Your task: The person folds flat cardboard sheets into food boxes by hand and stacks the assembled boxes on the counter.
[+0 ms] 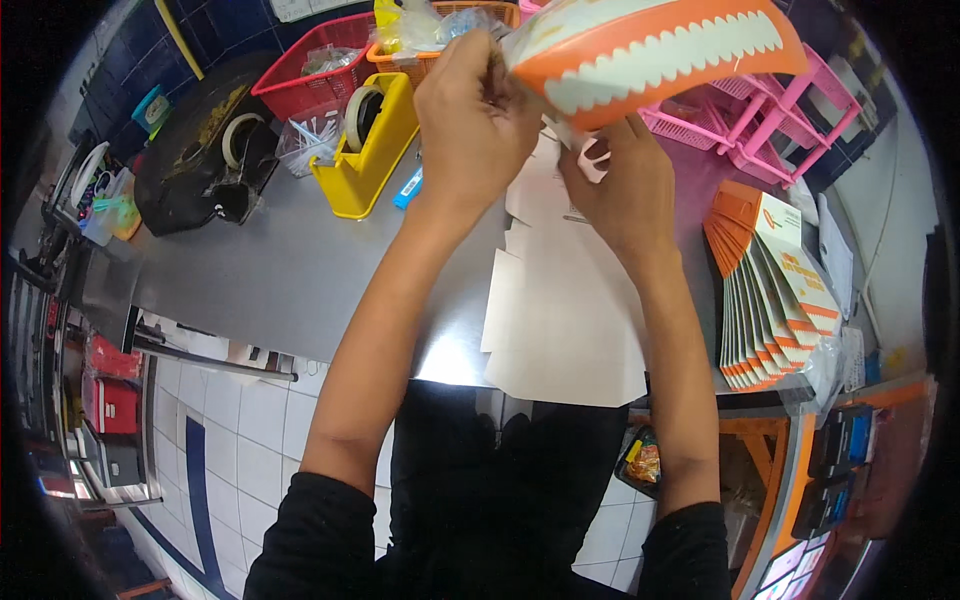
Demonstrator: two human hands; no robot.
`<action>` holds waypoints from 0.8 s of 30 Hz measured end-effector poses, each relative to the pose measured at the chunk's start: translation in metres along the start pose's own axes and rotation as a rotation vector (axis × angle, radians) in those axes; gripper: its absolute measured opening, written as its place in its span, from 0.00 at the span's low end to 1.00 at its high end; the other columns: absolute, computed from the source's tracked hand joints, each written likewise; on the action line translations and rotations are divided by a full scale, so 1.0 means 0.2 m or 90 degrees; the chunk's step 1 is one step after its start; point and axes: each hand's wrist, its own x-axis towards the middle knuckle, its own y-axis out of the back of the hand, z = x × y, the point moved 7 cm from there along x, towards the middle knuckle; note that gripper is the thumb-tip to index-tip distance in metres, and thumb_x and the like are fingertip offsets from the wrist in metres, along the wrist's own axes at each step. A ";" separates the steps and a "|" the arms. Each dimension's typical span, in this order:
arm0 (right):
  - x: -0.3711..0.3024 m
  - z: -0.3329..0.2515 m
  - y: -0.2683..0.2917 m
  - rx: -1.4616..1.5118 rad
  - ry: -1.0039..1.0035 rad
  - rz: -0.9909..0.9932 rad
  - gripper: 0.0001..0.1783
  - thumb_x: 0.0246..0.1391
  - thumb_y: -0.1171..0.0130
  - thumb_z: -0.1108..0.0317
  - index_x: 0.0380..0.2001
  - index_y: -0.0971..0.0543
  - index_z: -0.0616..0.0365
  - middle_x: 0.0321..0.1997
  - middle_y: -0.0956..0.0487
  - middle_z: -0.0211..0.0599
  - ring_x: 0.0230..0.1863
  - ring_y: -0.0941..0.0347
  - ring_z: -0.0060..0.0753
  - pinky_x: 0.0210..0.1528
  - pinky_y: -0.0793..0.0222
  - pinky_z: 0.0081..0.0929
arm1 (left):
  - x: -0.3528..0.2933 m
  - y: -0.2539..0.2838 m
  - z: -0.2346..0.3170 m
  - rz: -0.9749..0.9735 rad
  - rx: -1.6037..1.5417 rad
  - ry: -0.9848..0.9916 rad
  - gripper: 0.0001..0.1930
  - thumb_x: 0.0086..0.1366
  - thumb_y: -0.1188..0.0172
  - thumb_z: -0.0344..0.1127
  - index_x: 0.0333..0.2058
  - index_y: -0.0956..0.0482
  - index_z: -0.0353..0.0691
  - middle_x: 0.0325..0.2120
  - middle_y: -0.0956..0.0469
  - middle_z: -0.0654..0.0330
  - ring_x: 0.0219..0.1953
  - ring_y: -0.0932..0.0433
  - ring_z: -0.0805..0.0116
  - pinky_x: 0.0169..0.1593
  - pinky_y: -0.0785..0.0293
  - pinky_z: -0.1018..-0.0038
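Raised over the table, a curved orange-and-white printed cardboard piece point(660, 70) with a scalloped white band sits at the top of the view. My left hand point(475, 125) is closed round its left end, the fingertips partly hidden. Below the piece, my right hand point(630, 190) has its thumb and fingers closed at the lower edge, with some fingers going behind it. Under both hands, flat die-cut cardboard point(565, 310), plain side up, lies along the table to its front edge. A fanned stack of matching printed cardboard pieces point(770, 300) rests to the right.
On the left stand a yellow tape dispenser point(370, 150), a black tape dispenser point(215, 150) and a small clear tub of white sticks point(308, 140). A blue cutter point(409, 188) lies nearby. Red point(315, 75) and orange baskets point(400, 62) are behind; a pink rack point(760, 120) stands back right.
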 end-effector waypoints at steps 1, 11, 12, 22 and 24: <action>0.01 0.02 0.00 0.004 0.015 0.002 0.17 0.49 0.31 0.64 0.42 0.21 0.57 0.42 0.19 0.41 0.36 0.18 0.45 0.35 0.23 0.40 | 0.00 -0.01 0.00 0.002 -0.004 -0.002 0.08 0.52 0.41 0.21 0.28 0.32 0.34 0.19 0.33 0.52 0.21 0.31 0.54 0.26 0.34 0.64; -0.06 0.06 0.10 0.227 -0.001 0.074 0.11 0.54 0.34 0.72 0.40 0.19 0.62 0.40 0.17 0.45 0.38 0.17 0.43 0.39 0.22 0.35 | -0.11 -0.13 0.06 -0.106 -0.076 0.052 0.03 0.62 0.39 0.25 0.35 0.22 0.33 0.29 0.21 0.49 0.29 0.18 0.53 0.30 0.19 0.67; -0.06 0.07 0.10 0.310 -0.037 0.065 0.11 0.54 0.34 0.72 0.41 0.19 0.62 0.41 0.17 0.44 0.38 0.17 0.42 0.39 0.22 0.35 | -0.11 -0.15 0.07 -0.126 -0.090 0.037 0.04 0.60 0.38 0.23 0.35 0.20 0.33 0.30 0.21 0.52 0.31 0.18 0.57 0.31 0.17 0.70; 0.03 0.15 0.00 0.791 -0.290 -0.036 0.16 0.56 0.34 0.74 0.48 0.21 0.63 0.46 0.16 0.42 0.42 0.17 0.36 0.45 0.19 0.29 | -0.11 -0.16 0.02 -0.152 -0.077 0.032 0.04 0.62 0.37 0.23 0.36 0.17 0.34 0.32 0.20 0.58 0.31 0.16 0.70 0.33 0.21 0.76; 0.04 0.12 0.00 0.808 -0.296 -0.056 0.16 0.57 0.34 0.74 0.48 0.21 0.65 0.46 0.17 0.43 0.42 0.17 0.36 0.47 0.18 0.29 | -0.10 -0.15 -0.01 -0.151 -0.071 0.056 0.04 0.62 0.37 0.23 0.35 0.17 0.34 0.33 0.19 0.58 0.31 0.16 0.70 0.34 0.20 0.77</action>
